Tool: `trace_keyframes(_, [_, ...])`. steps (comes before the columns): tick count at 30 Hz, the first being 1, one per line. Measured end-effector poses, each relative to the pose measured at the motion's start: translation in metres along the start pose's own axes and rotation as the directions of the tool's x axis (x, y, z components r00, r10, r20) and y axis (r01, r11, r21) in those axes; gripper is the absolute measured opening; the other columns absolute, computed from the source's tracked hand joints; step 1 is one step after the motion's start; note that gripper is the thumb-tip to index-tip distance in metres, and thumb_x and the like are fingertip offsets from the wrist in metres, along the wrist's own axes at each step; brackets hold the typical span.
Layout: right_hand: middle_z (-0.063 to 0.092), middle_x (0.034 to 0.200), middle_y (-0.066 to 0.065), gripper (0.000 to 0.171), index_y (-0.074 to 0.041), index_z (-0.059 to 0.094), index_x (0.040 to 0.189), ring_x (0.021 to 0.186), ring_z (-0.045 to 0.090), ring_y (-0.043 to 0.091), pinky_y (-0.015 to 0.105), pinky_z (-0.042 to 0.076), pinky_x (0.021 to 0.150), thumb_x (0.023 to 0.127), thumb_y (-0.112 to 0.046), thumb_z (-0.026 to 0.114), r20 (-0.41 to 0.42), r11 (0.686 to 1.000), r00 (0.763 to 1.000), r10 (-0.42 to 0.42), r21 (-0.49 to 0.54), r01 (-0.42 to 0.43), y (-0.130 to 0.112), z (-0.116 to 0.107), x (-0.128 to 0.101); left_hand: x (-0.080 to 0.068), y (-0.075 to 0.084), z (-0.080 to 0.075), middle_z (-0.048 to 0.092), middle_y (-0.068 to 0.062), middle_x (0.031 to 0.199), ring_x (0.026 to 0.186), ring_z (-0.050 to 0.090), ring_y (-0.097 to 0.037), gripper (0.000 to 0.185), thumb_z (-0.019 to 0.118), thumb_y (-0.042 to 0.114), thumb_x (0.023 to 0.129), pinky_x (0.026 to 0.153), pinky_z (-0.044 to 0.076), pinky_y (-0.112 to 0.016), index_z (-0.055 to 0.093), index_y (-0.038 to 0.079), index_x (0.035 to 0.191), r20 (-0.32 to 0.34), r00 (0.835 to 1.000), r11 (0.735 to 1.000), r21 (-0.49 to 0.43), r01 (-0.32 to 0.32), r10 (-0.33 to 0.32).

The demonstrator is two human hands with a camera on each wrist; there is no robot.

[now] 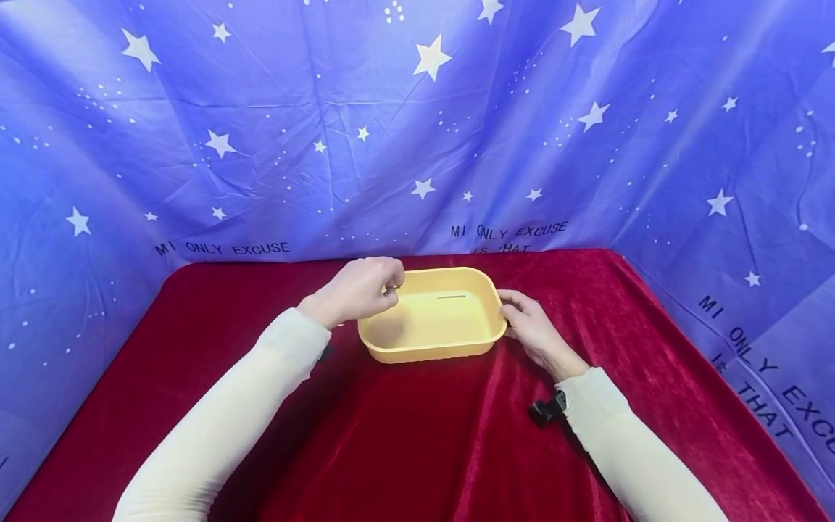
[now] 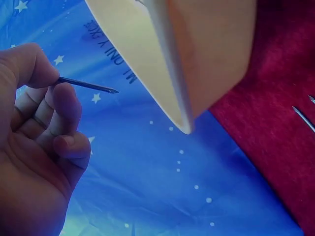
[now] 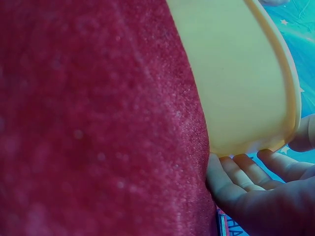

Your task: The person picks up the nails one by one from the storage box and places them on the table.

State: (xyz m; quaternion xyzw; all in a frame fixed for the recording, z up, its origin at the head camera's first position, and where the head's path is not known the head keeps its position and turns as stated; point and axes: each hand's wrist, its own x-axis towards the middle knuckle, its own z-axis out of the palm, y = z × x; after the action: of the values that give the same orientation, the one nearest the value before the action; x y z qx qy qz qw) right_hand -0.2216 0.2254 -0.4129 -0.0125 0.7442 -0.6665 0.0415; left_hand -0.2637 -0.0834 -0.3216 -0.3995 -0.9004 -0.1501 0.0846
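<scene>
A yellow plastic tray (image 1: 432,346) stands on a red velvet cloth. My left hand (image 1: 393,285) hovers over the tray's back left corner and pinches a thin dark nail (image 2: 89,86) between thumb and forefinger (image 2: 66,98), point outward. Another thin nail (image 1: 451,296) lies inside the tray near its back wall. My right hand (image 1: 508,316) holds the tray's right end, its fingers (image 3: 244,172) tucked under the rim (image 3: 290,88) and the thumb at the edge.
The red cloth (image 1: 417,435) covers the table out to its edges. Loose nails (image 2: 303,118) lie on it beside the tray. A blue star-printed sheet (image 1: 417,130) hangs close behind and at both sides. Black straps sit on both wrists.
</scene>
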Motion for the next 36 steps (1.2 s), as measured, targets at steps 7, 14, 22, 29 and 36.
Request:
trace_keyframes(7, [0.047, 0.127, 0.031, 0.045, 0.009, 0.039, 0.137, 0.092, 0.060, 0.021, 0.029, 0.056, 0.073, 0.093, -0.001, 0.039, 0.000, 1.000, 1.000, 0.003, 0.007, -0.003, 0.000, 0.000, 0.000, -0.013, -0.007, -0.002, 0.059, 0.005, 0.082, 0.072, 0.055, -0.014, 0.015, 0.056, 0.004, 0.072, 0.064, 0.048, -0.031, 0.060, 0.011, 0.084, -0.001, 1.000, 1.000, 0.014, 0.014, -0.014])
trace_keyframes(14, [0.046, 0.129, 0.031, 0.045, 0.009, 0.038, 0.138, 0.095, 0.059, 0.024, 0.029, 0.055, 0.074, 0.095, -0.002, 0.038, 0.005, 1.000, 1.000, 0.005, 0.004, -0.005, 0.000, 0.000, 0.000, -0.029, -0.014, -0.009, 0.054, 0.005, 0.074, 0.067, 0.051, -0.014, 0.014, 0.057, 0.002, 0.071, 0.060, 0.045, -0.029, 0.057, 0.013, 0.079, -0.023, 0.999, 0.999, 0.015, 0.039, -0.039])
trace_keyframes(22, [0.048, 0.125, 0.032, 0.045, 0.009, 0.038, 0.138, 0.093, 0.060, 0.021, 0.029, 0.055, 0.075, 0.094, -0.001, 0.038, 0.008, 1.000, 1.000, 0.008, 0.013, -0.008, 0.001, 0.000, 0.000, -0.046, -0.026, -0.011, 0.045, 0.005, 0.066, 0.060, 0.045, -0.013, 0.015, 0.062, 0.004, 0.070, 0.053, 0.039, -0.028, 0.053, 0.016, 0.074, -0.004, 0.997, 0.996, 0.046, 0.078, -0.077])
trace_keyframes(29, [0.049, 0.124, 0.028, 0.044, 0.007, 0.041, 0.137, 0.088, 0.061, 0.016, 0.029, 0.056, 0.073, 0.094, -0.001, 0.039, -0.003, 1.000, 1.000, 0.008, 0.011, -0.008, 0.001, 0.001, 0.000, -0.059, -0.038, -0.003, 0.044, 0.005, 0.066, 0.062, 0.045, -0.014, 0.016, 0.060, 0.002, 0.068, 0.056, 0.040, -0.028, 0.054, 0.015, 0.075, 0.029, 0.993, 0.993, 0.036, 0.111, -0.112])
trace_keyframes(36, [0.048, 0.124, 0.030, 0.044, 0.008, 0.040, 0.137, 0.088, 0.060, 0.014, 0.028, 0.055, 0.074, 0.094, -0.001, 0.038, -0.001, 1.000, 1.000, 0.002, 0.010, -0.002, 0.001, 0.001, 0.000, -0.066, -0.045, 0.007, 0.047, 0.005, 0.066, 0.061, 0.045, -0.015, 0.017, 0.061, 0.002, 0.070, 0.056, 0.040, -0.029, 0.052, 0.017, 0.072, 0.074, 0.991, 0.991, 0.078, 0.110, -0.116])
